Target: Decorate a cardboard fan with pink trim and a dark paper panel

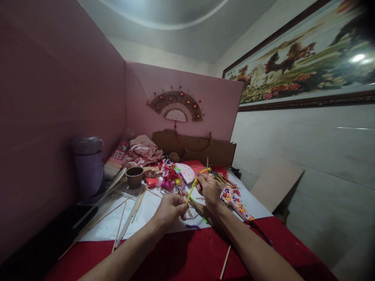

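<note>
A bright yellow pipe cleaner (191, 190) runs between my two hands above the white sheet. My left hand (170, 207) is closed in a pinch on its lower end. Higher and to the right, my right hand (208, 191) grips it near the top, and its free end bends rightward past the fingers. A thin wooden stick (208, 163) rises upright behind the right fingers; whether that hand holds it too I cannot tell. Beside my right wrist lies a flower-patterned piece (236, 203). Under the hands, small scraps are partly hidden.
A brown cup (134, 177), a pile of colourful craft bits (168, 169) and pink cloth (145, 148) stand at the back left, near a purple flask (88, 169). Wooden sticks (120, 226) lie left. A decorated fan (177, 105) hangs on the pink board above cardboard (202, 146).
</note>
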`<state>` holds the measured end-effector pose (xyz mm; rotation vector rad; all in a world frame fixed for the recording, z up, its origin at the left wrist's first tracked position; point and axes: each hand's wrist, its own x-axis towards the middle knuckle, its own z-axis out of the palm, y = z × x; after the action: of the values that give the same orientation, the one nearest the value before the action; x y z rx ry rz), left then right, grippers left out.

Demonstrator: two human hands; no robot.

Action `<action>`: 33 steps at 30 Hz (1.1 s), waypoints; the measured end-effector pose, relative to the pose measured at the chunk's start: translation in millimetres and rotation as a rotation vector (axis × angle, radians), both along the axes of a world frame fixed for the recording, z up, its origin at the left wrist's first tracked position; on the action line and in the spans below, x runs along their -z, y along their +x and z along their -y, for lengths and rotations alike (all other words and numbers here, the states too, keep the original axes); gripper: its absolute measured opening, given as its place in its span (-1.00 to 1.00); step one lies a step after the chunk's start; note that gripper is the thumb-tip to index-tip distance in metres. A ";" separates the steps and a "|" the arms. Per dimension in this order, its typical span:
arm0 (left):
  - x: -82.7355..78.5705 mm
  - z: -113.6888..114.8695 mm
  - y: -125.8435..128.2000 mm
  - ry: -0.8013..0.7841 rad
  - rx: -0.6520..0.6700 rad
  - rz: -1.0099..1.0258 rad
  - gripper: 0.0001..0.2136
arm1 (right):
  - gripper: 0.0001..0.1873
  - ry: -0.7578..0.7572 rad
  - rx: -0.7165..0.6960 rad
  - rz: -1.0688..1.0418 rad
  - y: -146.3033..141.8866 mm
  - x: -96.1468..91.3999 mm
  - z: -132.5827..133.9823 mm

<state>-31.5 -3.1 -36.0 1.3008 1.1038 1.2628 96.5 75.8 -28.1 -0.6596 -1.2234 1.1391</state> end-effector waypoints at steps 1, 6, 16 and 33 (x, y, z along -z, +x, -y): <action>-0.6 0.5 -0.8 -0.003 -0.014 0.008 -0.77 | -0.60 -0.003 -0.012 0.006 0.6 -0.5 -0.4; -9.6 4.5 -3.6 -0.041 -0.075 0.041 -0.75 | -0.55 -0.011 -0.020 -0.017 2.7 0.3 -5.6; -14.0 6.1 -2.1 -0.055 -0.079 0.047 -0.79 | -0.62 0.057 -0.141 0.134 1.5 -2.7 7.6; -6.3 3.2 -2.1 -0.036 -0.104 -0.009 -0.77 | -0.58 0.039 -0.141 0.153 0.4 -2.1 5.2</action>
<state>-33.7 -6.3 -29.8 1.2363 1.2083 1.3080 96.9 70.6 -26.0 -0.6483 -1.4378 1.1947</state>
